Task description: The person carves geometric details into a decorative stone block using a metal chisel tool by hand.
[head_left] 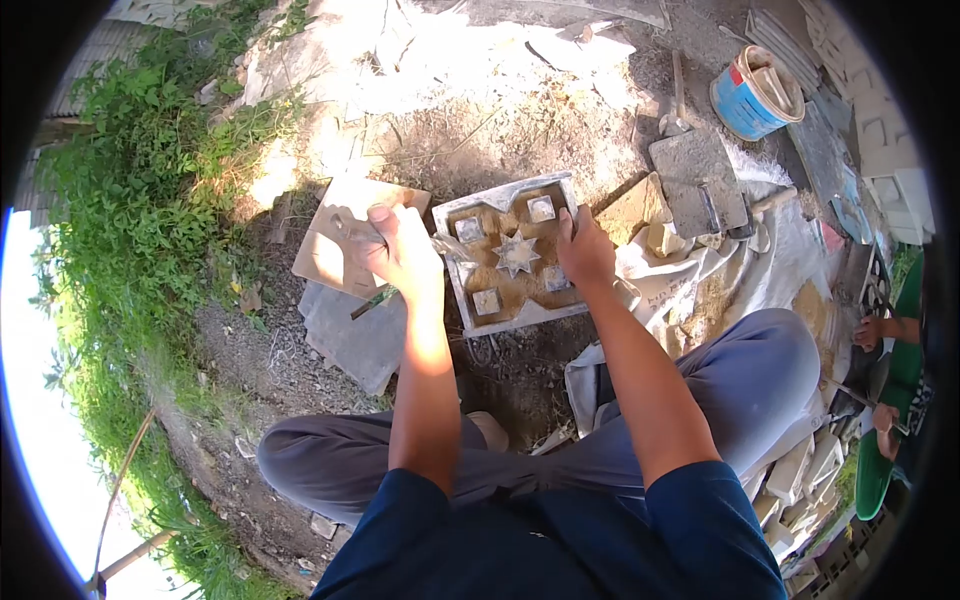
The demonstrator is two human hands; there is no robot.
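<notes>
A square grey mould point(527, 318) with a raised eight-pointed star and small square blocks inside lies on the ground before me, its recesses coated with brown sandy material. My right hand point(588, 250) grips the mould's right edge, thumb on the near side. Left of the mould, my left hand point(408, 258) is closed with the thumb raised; what it holds, if anything, is unclear. A blurred greyish patch shows between that hand and the mould. Beneath and behind my left hand lies a light brown board point(325, 245), partly over a grey slab point(350, 335).
At the right are a grey flat board point(700, 180), a white sack point(690, 285) and a blue-and-white bucket point(750, 105). A trowel-like tool point(676, 120) lies near the bucket. Green plants point(140, 200) border the left. Another person's hand point(872, 333) shows at far right.
</notes>
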